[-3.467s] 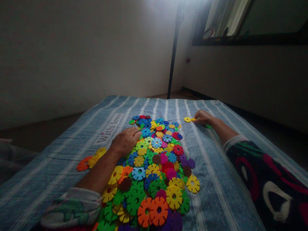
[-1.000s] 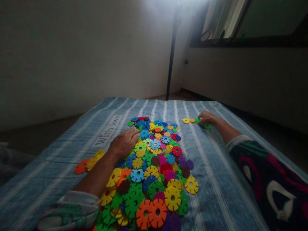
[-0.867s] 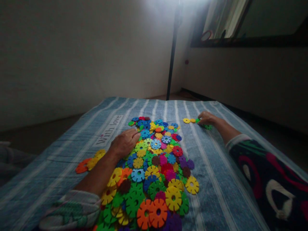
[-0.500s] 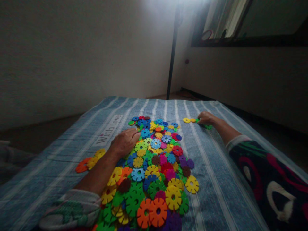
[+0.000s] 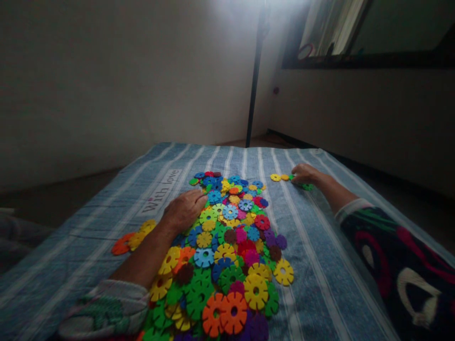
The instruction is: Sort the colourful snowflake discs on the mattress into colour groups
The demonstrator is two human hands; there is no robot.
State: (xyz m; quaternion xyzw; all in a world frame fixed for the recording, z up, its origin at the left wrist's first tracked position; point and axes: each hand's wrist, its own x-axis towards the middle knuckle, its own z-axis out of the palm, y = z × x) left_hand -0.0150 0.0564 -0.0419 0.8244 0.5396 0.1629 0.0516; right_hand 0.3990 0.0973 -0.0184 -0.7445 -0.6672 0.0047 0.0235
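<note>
A long heap of notched plastic discs point(image 5: 231, 211) in many colours covers the middle of the striped cloth. My left hand point(image 5: 183, 210) lies on the heap's left edge, fingers loosely stretched over the discs; nothing shows in its grasp. Off to the right, my right hand point(image 5: 304, 174) is down at the cloth, its fingers closed at a green disc point(image 5: 291, 178). Left of those fingers a yellow disc point(image 5: 275, 177) and an orange disc point(image 5: 285, 178) lie in a row with it. Another green disc point(image 5: 307, 187) shows just below the palm.
Beyond my left forearm lie an orange disc point(image 5: 122, 244) and several yellow discs point(image 5: 142, 233). The blue striped cloth point(image 5: 320, 246) carries the printed words "With love". Behind its far edge stand a dark pole point(image 5: 254, 90) and walls, with a window point(image 5: 330, 28) at upper right.
Almost nothing differs. My right forearm and sleeve have shifted very slightly, while the right fingers stay at the green disc. My left hand and the heap are unmoved.
</note>
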